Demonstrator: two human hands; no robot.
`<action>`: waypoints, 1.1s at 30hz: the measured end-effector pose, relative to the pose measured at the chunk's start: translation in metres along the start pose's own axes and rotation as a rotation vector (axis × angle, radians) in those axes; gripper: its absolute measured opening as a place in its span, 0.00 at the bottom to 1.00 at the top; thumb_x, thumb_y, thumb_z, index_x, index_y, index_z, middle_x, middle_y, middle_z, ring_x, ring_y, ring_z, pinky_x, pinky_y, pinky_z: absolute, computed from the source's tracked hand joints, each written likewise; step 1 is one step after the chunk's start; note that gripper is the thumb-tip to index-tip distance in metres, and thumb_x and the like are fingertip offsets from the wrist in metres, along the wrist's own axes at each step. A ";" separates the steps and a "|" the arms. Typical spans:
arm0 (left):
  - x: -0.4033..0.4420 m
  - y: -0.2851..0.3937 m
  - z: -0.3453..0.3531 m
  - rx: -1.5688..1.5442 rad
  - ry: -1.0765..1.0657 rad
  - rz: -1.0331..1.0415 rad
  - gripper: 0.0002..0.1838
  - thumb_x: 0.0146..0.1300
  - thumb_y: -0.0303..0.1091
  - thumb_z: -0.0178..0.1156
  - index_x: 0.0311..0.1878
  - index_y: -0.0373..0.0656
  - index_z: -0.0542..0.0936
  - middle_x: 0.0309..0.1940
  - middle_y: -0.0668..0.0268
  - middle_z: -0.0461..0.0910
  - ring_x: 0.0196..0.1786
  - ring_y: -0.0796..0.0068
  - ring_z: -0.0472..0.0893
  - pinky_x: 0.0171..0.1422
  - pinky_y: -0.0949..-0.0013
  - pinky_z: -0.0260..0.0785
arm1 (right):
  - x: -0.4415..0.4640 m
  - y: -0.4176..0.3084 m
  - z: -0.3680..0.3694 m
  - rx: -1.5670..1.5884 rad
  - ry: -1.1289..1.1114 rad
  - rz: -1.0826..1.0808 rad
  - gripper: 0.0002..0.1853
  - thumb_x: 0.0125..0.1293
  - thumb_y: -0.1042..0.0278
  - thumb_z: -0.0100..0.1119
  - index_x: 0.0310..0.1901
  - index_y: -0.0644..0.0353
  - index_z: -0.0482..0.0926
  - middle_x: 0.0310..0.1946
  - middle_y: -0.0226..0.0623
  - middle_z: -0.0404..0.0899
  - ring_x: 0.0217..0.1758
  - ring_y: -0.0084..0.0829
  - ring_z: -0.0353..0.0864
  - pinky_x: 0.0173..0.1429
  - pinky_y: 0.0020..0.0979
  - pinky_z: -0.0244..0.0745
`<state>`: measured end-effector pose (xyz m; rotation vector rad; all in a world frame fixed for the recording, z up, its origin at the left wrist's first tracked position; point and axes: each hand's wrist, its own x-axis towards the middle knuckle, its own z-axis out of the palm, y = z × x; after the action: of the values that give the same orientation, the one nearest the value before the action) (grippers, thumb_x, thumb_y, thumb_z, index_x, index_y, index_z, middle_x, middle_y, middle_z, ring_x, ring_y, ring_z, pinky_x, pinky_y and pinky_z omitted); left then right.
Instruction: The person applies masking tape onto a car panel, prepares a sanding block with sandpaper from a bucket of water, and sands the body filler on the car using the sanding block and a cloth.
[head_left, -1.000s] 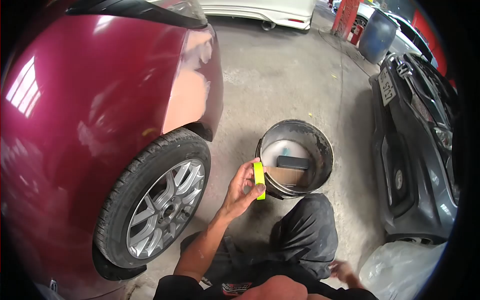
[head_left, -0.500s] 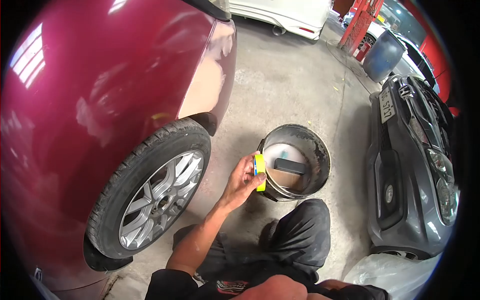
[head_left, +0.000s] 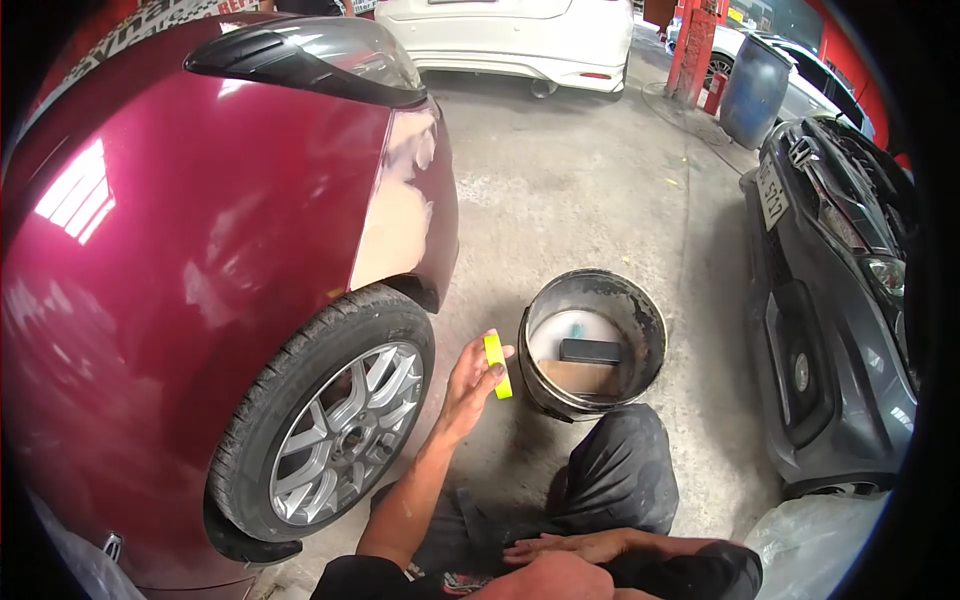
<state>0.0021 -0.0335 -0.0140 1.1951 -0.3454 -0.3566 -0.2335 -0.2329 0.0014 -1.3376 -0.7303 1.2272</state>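
My left hand (head_left: pixel 468 388) grips a bright yellow roll of tape (head_left: pixel 497 366) between thumb and fingers, edge-on to me. It is raised between the car's wheel (head_left: pixel 345 440) and a dark bucket (head_left: pixel 655 345), touching neither as far as I can see. Inside the bucket are whitish liquid, a black block (head_left: pixel 590 351) and a flat brown piece (head_left: pixel 575 378). My right hand (head_left: pixel 565 546) lies flat across my lap, fingers stretched to the left. Above the wheel, the maroon car (head_left: pixel 250 230) has a beige, sanded-looking patch (head_left: pixel 392 225) near the bumper's edge.
On the right stands a grey car (head_left: pixel 830 330), with clear plastic sheeting (head_left: pixel 820 545) below it. A white car (head_left: pixel 500 45) is behind, near a red post (head_left: pixel 690 55) and a blue drum (head_left: pixel 758 95). My knee (head_left: pixel 625 455) is close to the bucket.
My left hand has shifted slightly left and down with the tape roll, away from the bucket's rim. My right hand has come into view on my lap. The camera has tilted up.
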 end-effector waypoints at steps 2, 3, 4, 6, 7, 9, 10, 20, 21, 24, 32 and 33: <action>0.001 -0.005 -0.004 -0.016 0.013 0.007 0.38 0.76 0.45 0.63 0.82 0.40 0.60 0.69 0.51 0.77 0.68 0.69 0.75 0.71 0.65 0.66 | -0.015 0.004 0.004 0.066 0.000 0.017 0.41 0.85 0.32 0.25 0.87 0.50 0.47 0.90 0.39 0.37 0.92 0.38 0.28 0.90 0.51 0.24; 0.000 -0.006 -0.006 -0.005 0.010 0.008 0.39 0.77 0.48 0.62 0.82 0.40 0.60 0.70 0.49 0.76 0.71 0.65 0.74 0.73 0.61 0.65 | -0.024 0.002 0.011 0.108 0.002 0.023 0.41 0.85 0.31 0.24 0.87 0.50 0.46 0.90 0.38 0.34 0.92 0.38 0.25 0.90 0.52 0.21; 0.000 -0.008 -0.007 0.004 0.004 0.012 0.40 0.77 0.51 0.60 0.82 0.39 0.60 0.71 0.47 0.75 0.75 0.61 0.73 0.76 0.58 0.64 | -0.038 -0.009 0.011 0.156 0.010 0.078 0.40 0.85 0.32 0.29 0.87 0.49 0.46 0.90 0.37 0.35 0.92 0.36 0.28 0.90 0.49 0.26; 0.003 -0.016 -0.012 -0.055 0.016 -0.002 0.40 0.77 0.53 0.59 0.82 0.38 0.60 0.71 0.46 0.75 0.75 0.61 0.73 0.76 0.57 0.65 | -0.072 -0.028 0.000 0.216 -0.008 0.062 0.40 0.85 0.33 0.32 0.86 0.51 0.54 0.88 0.40 0.47 0.91 0.37 0.40 0.90 0.46 0.37; 0.003 -0.020 -0.014 -0.086 0.029 -0.009 0.40 0.77 0.53 0.58 0.82 0.38 0.60 0.72 0.46 0.74 0.75 0.60 0.73 0.76 0.57 0.65 | -0.088 -0.035 -0.010 0.247 -0.023 0.058 0.39 0.85 0.33 0.34 0.85 0.52 0.57 0.87 0.41 0.53 0.90 0.38 0.47 0.90 0.45 0.43; 0.006 -0.023 -0.016 -0.160 0.029 -0.027 0.40 0.78 0.56 0.56 0.81 0.38 0.61 0.71 0.47 0.75 0.74 0.58 0.74 0.76 0.55 0.67 | -0.112 -0.048 -0.043 0.393 -0.085 0.195 0.35 0.86 0.38 0.40 0.79 0.57 0.69 0.77 0.43 0.73 0.78 0.36 0.73 0.80 0.39 0.68; 0.007 -0.022 -0.015 -0.200 0.031 -0.029 0.41 0.78 0.58 0.55 0.81 0.38 0.61 0.71 0.48 0.75 0.73 0.58 0.75 0.76 0.55 0.68 | -0.115 -0.073 -0.069 0.390 -0.081 0.154 0.32 0.86 0.43 0.44 0.73 0.62 0.76 0.64 0.40 0.85 0.59 0.31 0.88 0.66 0.34 0.82; -0.010 0.018 -0.002 -0.347 0.079 0.012 0.40 0.82 0.68 0.39 0.77 0.40 0.65 0.63 0.45 0.80 0.59 0.58 0.83 0.68 0.54 0.74 | 0.017 -0.253 -0.250 -1.013 0.645 -0.303 0.20 0.76 0.56 0.63 0.49 0.69 0.87 0.46 0.55 0.88 0.48 0.55 0.87 0.54 0.46 0.81; -0.013 0.020 -0.001 -0.326 0.090 0.021 0.41 0.81 0.68 0.38 0.77 0.40 0.65 0.63 0.44 0.80 0.59 0.58 0.83 0.68 0.54 0.74 | 0.030 -0.250 -0.254 -1.073 0.675 -0.380 0.20 0.75 0.56 0.64 0.49 0.70 0.87 0.45 0.55 0.88 0.48 0.54 0.88 0.53 0.45 0.82; -0.017 0.028 -0.005 -0.270 0.191 -0.026 0.51 0.74 0.80 0.34 0.75 0.40 0.68 0.61 0.47 0.82 0.57 0.55 0.84 0.65 0.51 0.74 | 0.060 -0.228 -0.263 -1.067 0.687 -0.517 0.20 0.73 0.56 0.66 0.49 0.70 0.87 0.42 0.55 0.88 0.46 0.52 0.88 0.51 0.43 0.82; -0.004 0.053 0.016 -0.531 0.312 -0.034 0.51 0.67 0.86 0.39 0.64 0.46 0.78 0.48 0.59 0.85 0.44 0.64 0.85 0.49 0.60 0.78 | 0.071 -0.192 -0.278 -0.970 0.417 -0.491 0.26 0.64 0.52 0.72 0.52 0.68 0.87 0.45 0.53 0.88 0.50 0.49 0.88 0.53 0.43 0.81; -0.001 0.055 0.016 -0.573 0.321 -0.040 0.51 0.67 0.86 0.39 0.63 0.46 0.78 0.47 0.60 0.85 0.44 0.65 0.84 0.49 0.60 0.78 | 0.069 -0.192 -0.282 -1.000 0.442 -0.526 0.27 0.63 0.51 0.73 0.52 0.68 0.86 0.46 0.53 0.88 0.51 0.49 0.88 0.53 0.43 0.81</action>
<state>-0.0008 -0.0289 0.0434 0.6783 0.0636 -0.2669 0.0926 -0.2208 0.1217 -1.9357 -1.3323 0.0664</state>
